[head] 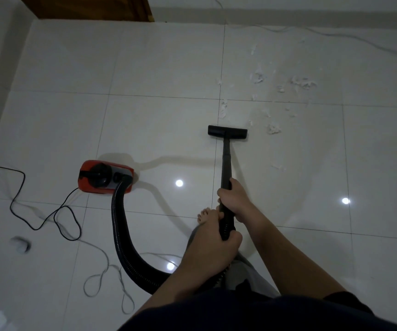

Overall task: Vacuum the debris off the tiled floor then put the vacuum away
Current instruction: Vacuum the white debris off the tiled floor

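Currently: vacuum wand (pixel 226 163) gripped by both hands.
Right hand (pixel 234 199) curled above left hand (pixel 219 244); floor nozzle (pixel 227 132) set beside paper debris (pixel 273 129).

Both arms are extended forward toward twelve o'clock. The right hand (pixel 234 200) is wrapped around the vacuum wand (pixel 226 163), farther out. The left hand (pixel 213 244) is curled round the wand's lower grip, nearer the body, toward six o'clock.

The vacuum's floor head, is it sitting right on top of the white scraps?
No, the floor head rests on bare tile, with the white scraps lying beyond it and to its right.
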